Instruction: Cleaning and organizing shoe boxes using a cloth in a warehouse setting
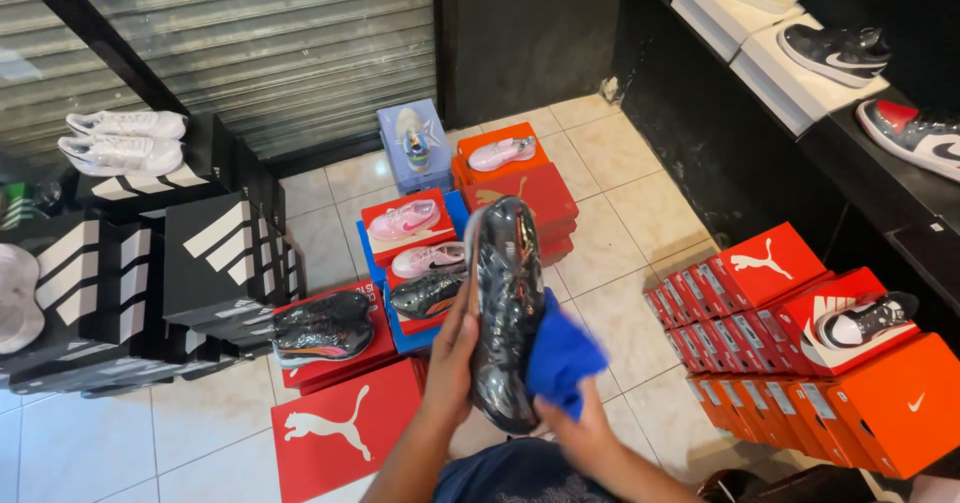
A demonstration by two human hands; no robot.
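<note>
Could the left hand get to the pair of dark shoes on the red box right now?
Probably not: the left hand is gripping the glossy black shoe. The dark pair lies uncovered further left.

Tiled floor (620, 253) — stacked shoe boxes (800, 363) on it.

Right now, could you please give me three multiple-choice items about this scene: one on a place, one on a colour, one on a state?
1. Where is the glossy black shoe?
A. on a box
B. held above the tiled floor
C. on the shelf

2. What colour is the cloth?
A. blue
B. white
C. red

3. What is the left hand doing?
A. hanging free
B. resting on a box
C. gripping the shoe

Answers: B, both hands hold it up; A, the cloth in the right hand is blue; C, its fingers wrap the shoe's side.
</note>
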